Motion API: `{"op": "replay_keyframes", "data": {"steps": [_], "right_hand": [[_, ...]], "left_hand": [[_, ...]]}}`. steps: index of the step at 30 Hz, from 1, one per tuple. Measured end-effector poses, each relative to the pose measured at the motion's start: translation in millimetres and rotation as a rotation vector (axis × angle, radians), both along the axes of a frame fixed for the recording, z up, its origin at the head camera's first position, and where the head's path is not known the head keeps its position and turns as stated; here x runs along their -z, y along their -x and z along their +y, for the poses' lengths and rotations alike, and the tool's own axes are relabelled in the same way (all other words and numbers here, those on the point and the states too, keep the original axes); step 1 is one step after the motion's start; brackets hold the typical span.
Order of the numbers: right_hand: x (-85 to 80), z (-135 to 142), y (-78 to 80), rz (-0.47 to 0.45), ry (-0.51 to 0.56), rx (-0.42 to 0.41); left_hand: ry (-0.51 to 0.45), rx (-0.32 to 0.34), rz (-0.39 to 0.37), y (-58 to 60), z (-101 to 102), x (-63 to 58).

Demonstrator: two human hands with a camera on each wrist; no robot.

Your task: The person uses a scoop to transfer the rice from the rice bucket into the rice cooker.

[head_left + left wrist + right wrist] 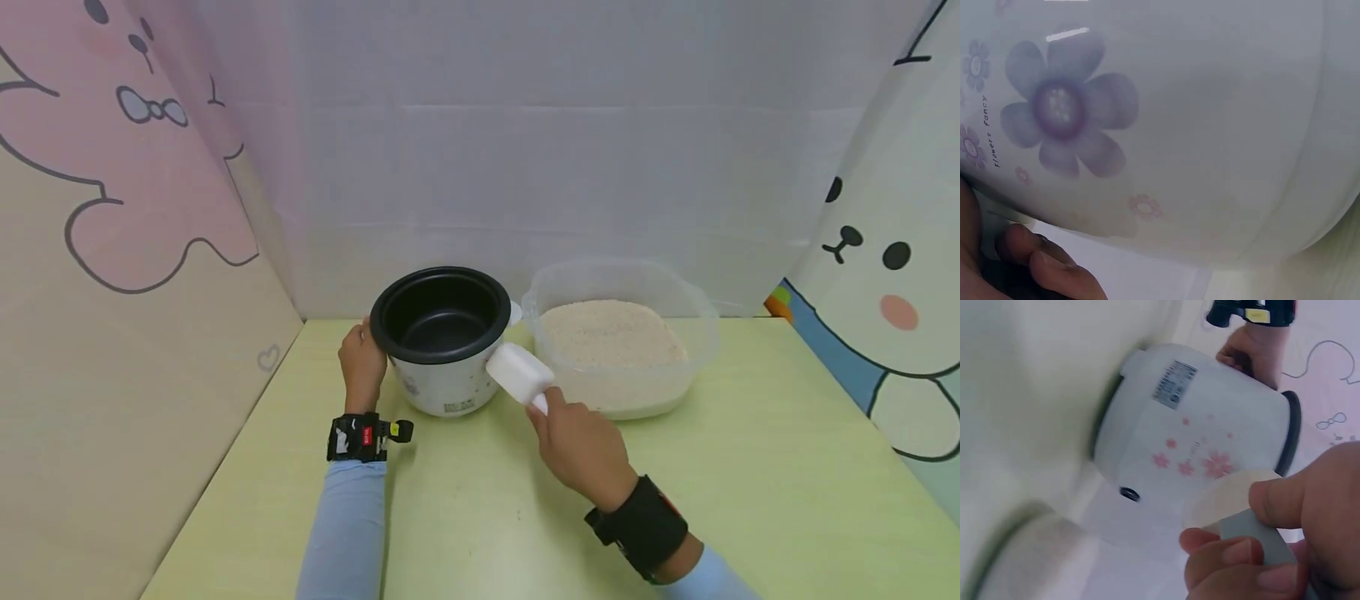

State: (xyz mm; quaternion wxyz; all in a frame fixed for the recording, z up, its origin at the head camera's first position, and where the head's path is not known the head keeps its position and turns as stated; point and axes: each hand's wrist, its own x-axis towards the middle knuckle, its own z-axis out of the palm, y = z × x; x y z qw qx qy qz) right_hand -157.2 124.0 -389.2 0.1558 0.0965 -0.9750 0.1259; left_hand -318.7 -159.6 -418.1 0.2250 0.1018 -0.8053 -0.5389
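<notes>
A white rice cooker (450,385) with a black inner pot (442,321) stands lidless on the table; the visible pot bottom is bare. My left hand (363,367) grips the cooker's far-left side, its fingers curled at the handle there, which the hand hides. In the left wrist view the flowered cooker wall (1210,125) fills most of the picture. My right hand (585,450) holds a white scoop (519,372) by its handle, thumb on top. The scoop is in front of the cooker's right side, tilted; what it contains cannot be told.
Right of the cooker stands a clear plastic tub (701,333) with pale grains (611,333) that look like rice. A white curtain (570,167) hangs behind, and printed panels flank the yellow-green table (480,517).
</notes>
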Motion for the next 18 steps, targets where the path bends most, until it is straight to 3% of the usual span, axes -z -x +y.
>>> {"op": "replay_keyframes", "data": {"steps": [4, 10, 18], "right_hand": [[-14.7, 8, 5.4, 0.019, 0.014, -0.007], [-24.1, 17, 12.5, -0.008, 0.027, 0.001], [-34.7, 23, 21.1, 0.079, -0.018, -0.020]], "left_hand": [[-0.065, 0.022, 0.037, -0.1, 1, 1.2], [-0.149, 0.059, 0.056, -1.6, 2, 2.7], [-0.194, 0.090, 0.044, -0.2, 1, 3.0]]}}
